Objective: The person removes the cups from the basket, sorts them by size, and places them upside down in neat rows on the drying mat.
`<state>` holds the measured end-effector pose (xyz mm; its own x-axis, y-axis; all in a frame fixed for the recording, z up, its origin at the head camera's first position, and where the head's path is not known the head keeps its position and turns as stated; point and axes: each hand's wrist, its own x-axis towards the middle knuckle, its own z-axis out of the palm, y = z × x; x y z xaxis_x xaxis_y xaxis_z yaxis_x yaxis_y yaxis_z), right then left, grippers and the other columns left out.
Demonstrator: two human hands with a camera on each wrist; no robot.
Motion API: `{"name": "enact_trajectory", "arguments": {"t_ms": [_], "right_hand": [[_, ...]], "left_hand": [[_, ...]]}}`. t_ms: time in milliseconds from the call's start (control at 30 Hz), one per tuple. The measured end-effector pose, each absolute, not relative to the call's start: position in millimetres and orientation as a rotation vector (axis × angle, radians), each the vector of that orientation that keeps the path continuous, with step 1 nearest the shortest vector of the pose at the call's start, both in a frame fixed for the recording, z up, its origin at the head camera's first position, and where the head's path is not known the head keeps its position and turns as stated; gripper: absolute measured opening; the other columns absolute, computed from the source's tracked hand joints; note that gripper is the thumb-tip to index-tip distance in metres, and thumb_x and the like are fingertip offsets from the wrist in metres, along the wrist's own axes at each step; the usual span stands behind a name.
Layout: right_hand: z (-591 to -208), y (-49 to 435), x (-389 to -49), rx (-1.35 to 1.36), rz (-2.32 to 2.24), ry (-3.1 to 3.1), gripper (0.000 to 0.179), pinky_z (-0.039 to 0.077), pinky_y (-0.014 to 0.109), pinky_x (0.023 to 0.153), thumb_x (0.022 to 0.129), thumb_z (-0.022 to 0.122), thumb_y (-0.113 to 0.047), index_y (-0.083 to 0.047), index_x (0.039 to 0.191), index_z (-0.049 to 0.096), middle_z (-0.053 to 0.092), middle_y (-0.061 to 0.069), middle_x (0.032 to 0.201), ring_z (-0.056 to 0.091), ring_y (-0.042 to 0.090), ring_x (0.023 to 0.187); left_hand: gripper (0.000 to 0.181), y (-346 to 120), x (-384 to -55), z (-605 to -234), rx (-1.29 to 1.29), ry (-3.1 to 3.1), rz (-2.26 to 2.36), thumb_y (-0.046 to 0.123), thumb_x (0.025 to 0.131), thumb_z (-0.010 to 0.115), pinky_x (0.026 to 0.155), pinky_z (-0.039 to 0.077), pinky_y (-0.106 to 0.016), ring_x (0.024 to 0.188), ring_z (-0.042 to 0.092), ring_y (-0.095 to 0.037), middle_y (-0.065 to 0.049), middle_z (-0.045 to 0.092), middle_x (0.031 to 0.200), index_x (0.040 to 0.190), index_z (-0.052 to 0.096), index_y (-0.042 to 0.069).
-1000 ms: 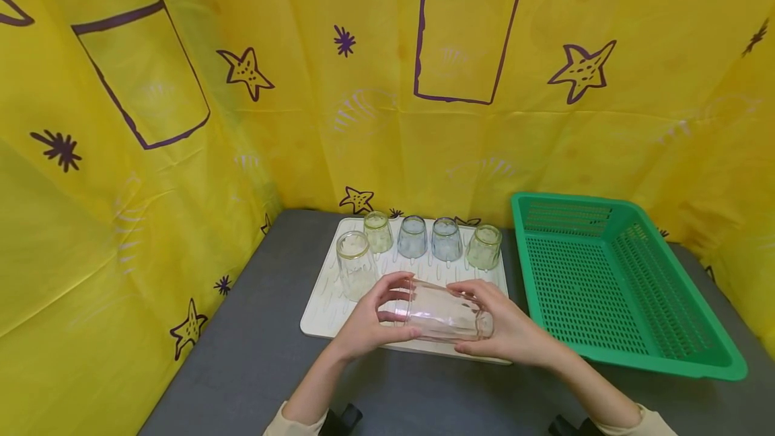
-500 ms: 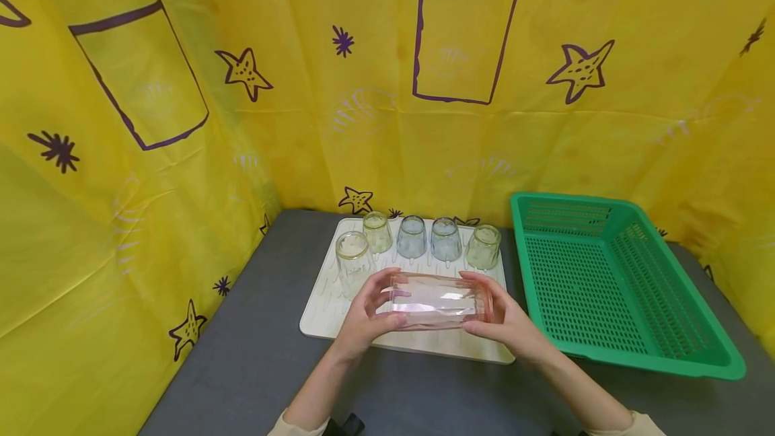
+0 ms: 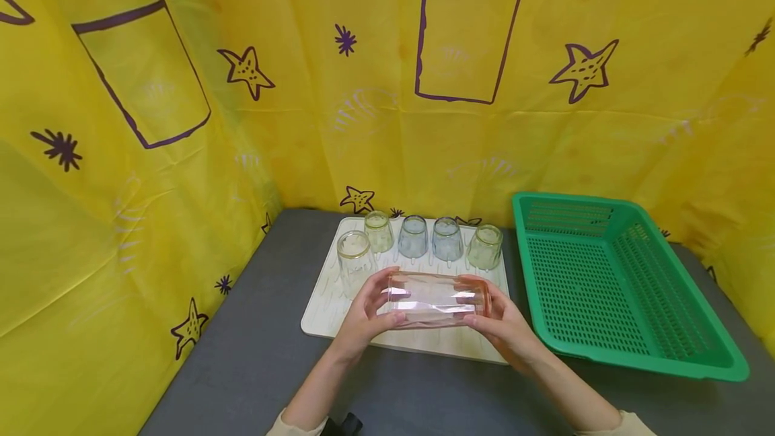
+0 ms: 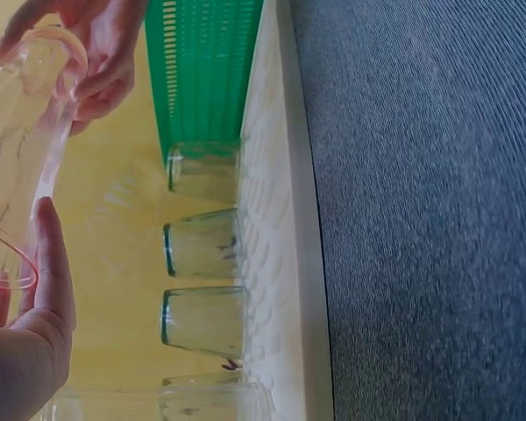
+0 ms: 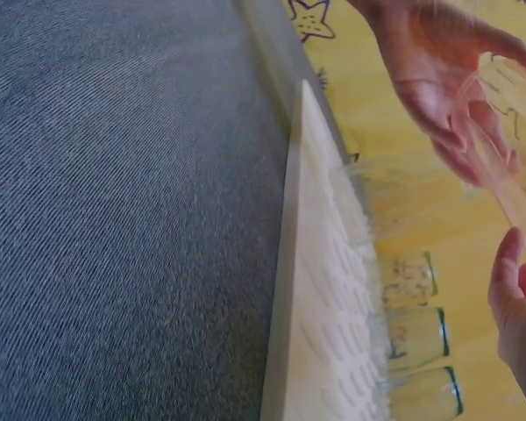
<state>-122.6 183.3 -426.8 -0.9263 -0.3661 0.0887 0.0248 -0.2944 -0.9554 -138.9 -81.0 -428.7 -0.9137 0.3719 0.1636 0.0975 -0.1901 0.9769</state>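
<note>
A tall pink-tinted drinking glass (image 3: 436, 300) lies on its side in the air, above the front of the white tray (image 3: 327, 311). My left hand (image 3: 366, 311) grips its left end, thumb in front and fingers behind. Around the right end curls my right hand (image 3: 505, 321), its fingers partly seen through the glass. In the left wrist view the held glass (image 4: 22, 132) spans both hands. Behind my left hand, a tall clear glass (image 3: 356, 264) stands upside down on the tray.
Along the tray's back edge stand two yellow-green glasses (image 3: 379, 234) and two bluish glasses (image 3: 414, 239), upside down. A green plastic basket (image 3: 525, 274) sits right of the tray on the dark grey table (image 3: 266, 355). Yellow printed cloth (image 3: 375, 140) hangs behind and at the left.
The pink glass has gone from tilted, right end lower, to nearly level, and moved slightly up. My right hand has shifted up and stays round the right end.
</note>
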Motion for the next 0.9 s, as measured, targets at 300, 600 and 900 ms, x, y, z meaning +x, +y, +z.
{"name": "enact_trajectory", "arguments": {"t_ms": [300, 600, 900], "right_hand": [[-416, 178, -133, -0.331, -2.278, 1.960, 0.063, 0.053, 0.031, 0.086, 0.088, 0.066, 0.000, 0.006, 0.141, 0.034, 0.053, 0.016, 0.121, 0.060, 0.018, 0.103], [-394, 168, -161, -0.107, -1.821, 2.578, 0.080, 0.049, 0.046, 0.092, 0.080, 0.080, -0.026, -0.004, 0.145, 0.039, 0.050, 0.019, 0.136, 0.049, 0.032, 0.121], [-399, 147, -191, -0.324, -1.470, 2.935, 0.068, 0.047, 0.049, 0.089, 0.071, 0.084, -0.033, -0.004, 0.127, 0.058, 0.060, 0.014, 0.120, 0.055, 0.030, 0.110]], "left_hand": [[0.057, -97, -140, -433, 0.603, 1.994, 2.460, -0.001, 0.088, 0.063, 0.096, 0.048, -0.033, 0.125, 0.047, -0.036, -0.019, 0.048, 0.137, 0.140, 0.040, -0.004], [0.033, -136, -153, -436, 0.170, 2.296, 2.724, 0.002, 0.097, 0.055, 0.091, 0.048, -0.023, 0.110, 0.057, -0.018, -0.020, 0.058, 0.122, 0.128, 0.050, -0.010], [0.042, -150, -158, -450, -0.324, 2.397, 2.301, 0.015, 0.099, 0.057, 0.092, 0.040, -0.018, 0.119, 0.050, -0.020, -0.020, 0.051, 0.136, 0.136, 0.047, -0.001]]}}
